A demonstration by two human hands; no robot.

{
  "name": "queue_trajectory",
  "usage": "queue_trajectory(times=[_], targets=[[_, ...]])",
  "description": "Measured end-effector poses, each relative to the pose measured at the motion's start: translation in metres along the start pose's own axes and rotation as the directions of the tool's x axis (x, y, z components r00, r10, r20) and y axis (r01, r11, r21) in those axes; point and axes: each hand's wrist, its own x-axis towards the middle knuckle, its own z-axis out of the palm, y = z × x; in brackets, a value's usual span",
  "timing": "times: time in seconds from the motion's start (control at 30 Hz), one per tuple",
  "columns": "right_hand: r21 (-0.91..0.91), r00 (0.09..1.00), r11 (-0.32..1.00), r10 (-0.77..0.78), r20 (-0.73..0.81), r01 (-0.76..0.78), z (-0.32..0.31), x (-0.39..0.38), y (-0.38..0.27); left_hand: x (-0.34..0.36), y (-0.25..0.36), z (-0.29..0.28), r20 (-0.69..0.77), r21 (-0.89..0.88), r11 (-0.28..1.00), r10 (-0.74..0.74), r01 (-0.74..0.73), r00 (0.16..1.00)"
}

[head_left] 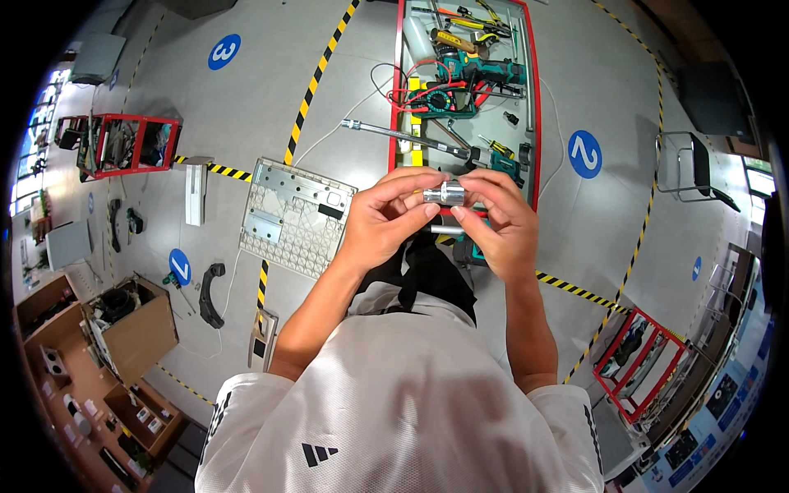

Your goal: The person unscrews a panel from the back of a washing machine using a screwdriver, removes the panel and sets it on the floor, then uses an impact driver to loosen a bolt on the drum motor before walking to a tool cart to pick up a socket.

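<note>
A shiny silver socket [448, 193], apparently for a wrench, is held level in front of my body. My left hand [385, 220] pinches its narrower left end between thumb and fingers. The wider right end is gripped by the thumb and fingers of my right hand [503, 226]. Just beyond the hands, a long metal ratchet or torque wrench [403, 135] lies across the red-edged tool tray [536, 107], its end sticking out over the left rim. Near my right hand, part of a teal power tool [468, 251] shows below.
In the tray lie a teal cordless drill [497, 71], a multimeter [436, 101] with red and black leads, and pliers [477, 23]. A pale flat panel [288, 234] with metal plates rests left of my left hand. Further left are a black curved part [211, 296] and a cardboard box [140, 329].
</note>
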Motion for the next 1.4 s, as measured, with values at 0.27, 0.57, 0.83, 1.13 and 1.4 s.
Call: queue_trajectory(times=[0.27,0.57,0.83,1.13,1.4], targets=[[0.262,0.991,0.957,0.131,-0.012,-0.124,0.013,-0.015,-0.011,-0.012,0.023,0.013,-0.034,-0.124,0.992,0.014,-0.018,0.999],[0.378,0.963,0.889,0.27,0.018,-0.257,0.021,-0.021,-0.02,-0.021,0.027,0.011,-0.11,-0.057,0.998,-0.02,0.013,0.994],[0.568,0.915,0.722,0.361,0.179,-0.396,0.027,-0.022,-0.014,-0.026,0.025,0.005,-0.138,-0.02,0.998,-0.062,0.06,0.989],[0.712,0.848,0.471,0.381,0.368,-0.521,0.035,-0.025,-0.008,-0.019,0.02,0.004,-0.043,0.04,0.996,0.076,-0.075,0.996],[0.76,0.848,0.41,0.404,0.345,-0.504,0.034,-0.025,0.005,-0.014,0.017,0.002,-0.077,0.099,0.994,-0.045,0.052,0.996]])
